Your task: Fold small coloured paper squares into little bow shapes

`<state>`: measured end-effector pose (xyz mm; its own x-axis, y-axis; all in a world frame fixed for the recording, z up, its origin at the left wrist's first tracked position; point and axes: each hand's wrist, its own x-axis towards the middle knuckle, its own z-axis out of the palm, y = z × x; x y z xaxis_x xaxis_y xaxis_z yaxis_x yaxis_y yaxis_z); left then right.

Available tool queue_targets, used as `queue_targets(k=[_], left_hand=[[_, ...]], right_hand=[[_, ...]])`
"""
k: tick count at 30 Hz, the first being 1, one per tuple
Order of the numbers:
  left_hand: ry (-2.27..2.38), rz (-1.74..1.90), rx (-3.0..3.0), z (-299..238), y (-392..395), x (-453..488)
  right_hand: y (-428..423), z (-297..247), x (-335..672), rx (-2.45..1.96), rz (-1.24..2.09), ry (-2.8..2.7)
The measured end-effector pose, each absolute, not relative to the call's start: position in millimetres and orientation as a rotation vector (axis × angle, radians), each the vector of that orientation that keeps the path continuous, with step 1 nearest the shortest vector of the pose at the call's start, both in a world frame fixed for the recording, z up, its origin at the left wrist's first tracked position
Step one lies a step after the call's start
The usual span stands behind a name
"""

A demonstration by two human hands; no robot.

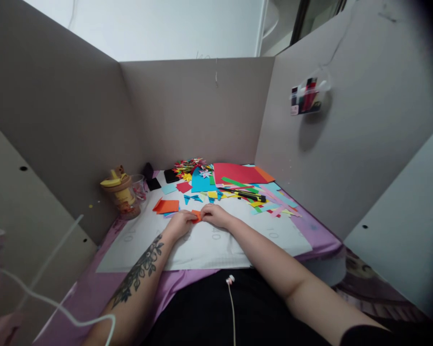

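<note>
Between my two hands lies a small piece of orange paper (197, 216), low on the white sheet (245, 240). My left hand (182, 223) pinches its left side with thumb and fingers. On the other side, the curled fingers of my right hand (213, 214) press on its right edge. The fingertips cover part of the paper, so its folds cannot be made out. Just left of my left hand sits a stack of orange paper squares (166, 206), the top one bent up. Small folded blue paper pieces (193, 198) lie beyond my hands.
A black and yellow utility knife (250, 194) rests among coloured paper strips (274, 199) on the right. Large red sheets (234, 174) and a pile of folded paper stars (189, 166) lie at the back. A brown cup (124, 194) stands left. Grey panels (198, 105) enclose the table.
</note>
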<state>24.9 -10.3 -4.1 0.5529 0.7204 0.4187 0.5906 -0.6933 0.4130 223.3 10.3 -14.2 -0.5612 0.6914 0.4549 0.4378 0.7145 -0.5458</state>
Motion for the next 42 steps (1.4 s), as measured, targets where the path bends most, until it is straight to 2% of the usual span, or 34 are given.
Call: queue_targets(k=[12,19,42], left_hand=[[1.059,0.802,2.365,0,-23,21],[0.956,0.727,2.58,3,-27,23],[1.018,0.749,2.561,4,-37,27]], right_hand=[[13,-11,231,-0.818,0.591,-2.273],[17,-13,235,-0.821,0.676,-2.233],[26,-13,215,-1.28,0.352,-2.325]])
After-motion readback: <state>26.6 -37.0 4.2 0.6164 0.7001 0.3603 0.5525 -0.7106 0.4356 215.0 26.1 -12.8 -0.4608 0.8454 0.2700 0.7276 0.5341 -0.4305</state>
